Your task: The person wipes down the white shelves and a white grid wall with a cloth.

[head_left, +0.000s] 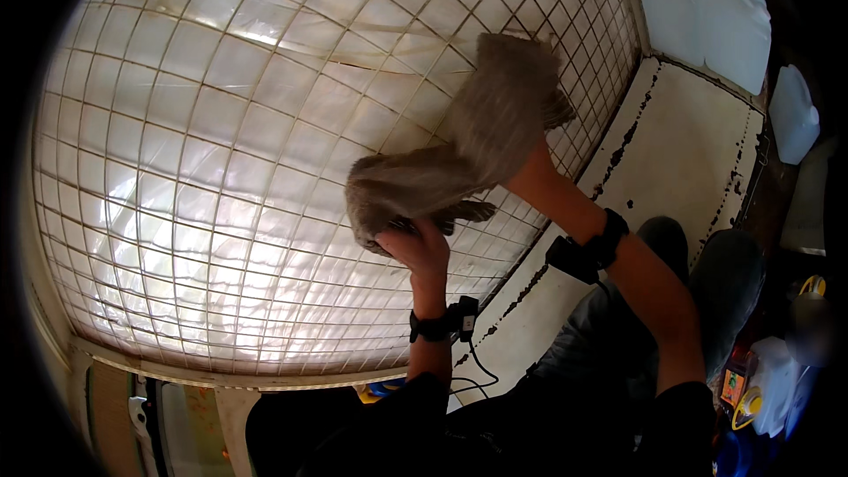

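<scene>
A grey-brown rag with ragged ends lies bunched in two lobes across a wire grid panel, which has a pale sheet behind it. My left hand is closed on the rag's lower left end, with the fingertips tucked into its folds. Loose strips of the rag stick out beside that hand. The rag's upper part covers most of my right hand, so its fingers are hidden and only the wrist end shows. The rag is slightly blurred. Each wrist wears a black strap with a small box.
A white ledge with chipped paint runs along the grid's right side. Stacked white plastic jugs stand at the upper right, with another jug near them. A cable hangs by my left wrist. Several bottles and packages sit at the lower right.
</scene>
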`<state>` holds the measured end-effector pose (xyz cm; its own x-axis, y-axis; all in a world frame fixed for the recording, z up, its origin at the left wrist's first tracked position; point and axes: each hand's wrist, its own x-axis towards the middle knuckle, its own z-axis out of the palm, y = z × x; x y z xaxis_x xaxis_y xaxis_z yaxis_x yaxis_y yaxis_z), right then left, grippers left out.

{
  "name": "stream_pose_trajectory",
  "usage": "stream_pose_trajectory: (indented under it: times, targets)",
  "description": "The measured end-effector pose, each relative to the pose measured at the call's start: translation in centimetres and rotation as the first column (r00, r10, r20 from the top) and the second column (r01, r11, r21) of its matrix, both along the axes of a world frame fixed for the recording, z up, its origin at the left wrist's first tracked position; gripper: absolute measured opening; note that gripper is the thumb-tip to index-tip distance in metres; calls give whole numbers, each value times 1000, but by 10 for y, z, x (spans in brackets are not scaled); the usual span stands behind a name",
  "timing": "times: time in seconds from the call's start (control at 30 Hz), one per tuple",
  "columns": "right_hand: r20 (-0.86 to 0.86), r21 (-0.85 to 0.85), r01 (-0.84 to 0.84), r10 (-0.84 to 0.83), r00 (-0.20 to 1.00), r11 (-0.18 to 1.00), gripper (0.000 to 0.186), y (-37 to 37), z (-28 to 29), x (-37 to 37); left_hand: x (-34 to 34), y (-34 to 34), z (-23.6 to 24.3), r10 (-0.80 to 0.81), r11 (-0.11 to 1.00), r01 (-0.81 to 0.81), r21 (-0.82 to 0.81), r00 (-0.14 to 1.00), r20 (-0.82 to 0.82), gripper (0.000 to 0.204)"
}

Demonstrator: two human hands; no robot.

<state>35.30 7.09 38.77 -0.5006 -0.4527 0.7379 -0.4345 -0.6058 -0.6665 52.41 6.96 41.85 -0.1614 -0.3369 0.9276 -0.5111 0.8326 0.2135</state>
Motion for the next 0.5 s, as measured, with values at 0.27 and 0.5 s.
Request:
stream_pose_trajectory:
  times: [0.27,0.5]
  targets:
    - [-312,-193,185,-239,920,964,41,19,96,19,35,-14,86,119,973,-126,-192,992,-46,58]
    - [-383,-331,127,-256,888,935,38,-13,163,26,25,-8,142,365,918,-357,-174,931,12,35]
